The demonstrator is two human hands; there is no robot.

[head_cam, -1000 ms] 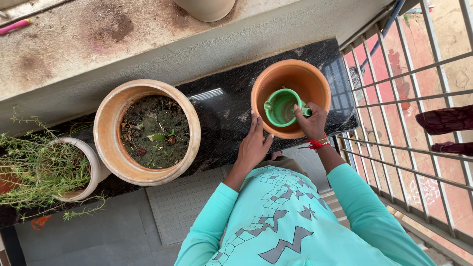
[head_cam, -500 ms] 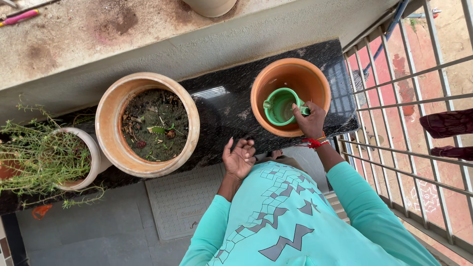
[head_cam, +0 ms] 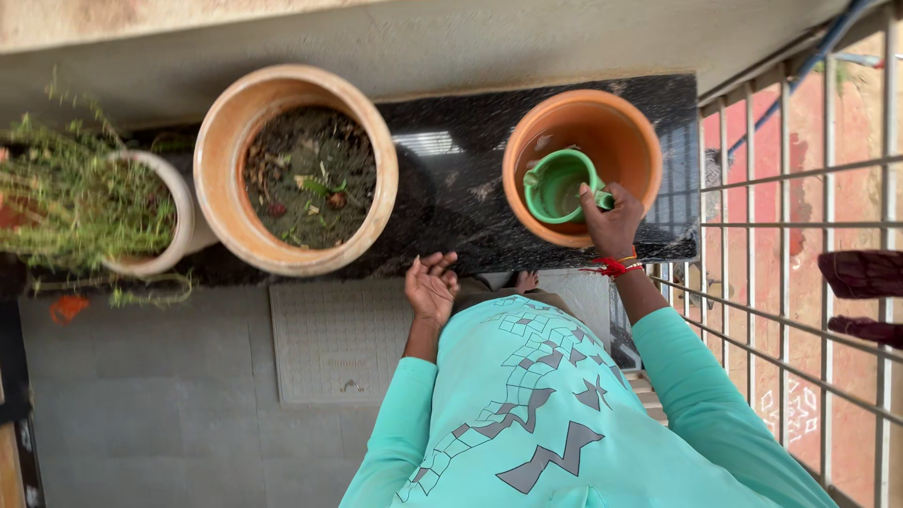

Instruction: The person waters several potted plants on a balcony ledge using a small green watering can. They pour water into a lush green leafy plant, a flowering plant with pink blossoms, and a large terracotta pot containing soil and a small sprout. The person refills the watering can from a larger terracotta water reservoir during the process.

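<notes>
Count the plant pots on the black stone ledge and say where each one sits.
3. A whitish pot with a wispy plant at the left, a large soil-filled pot in the middle, and an orange pot at the right, by the railing.

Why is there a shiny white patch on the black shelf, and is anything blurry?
Head view: the polished black ledge mirrors bright sky, making that glare patch; daylight is soft, shadows faint; the right hand on the green mug looks sharp; the left hand too; the railing bends slightly.
</notes>
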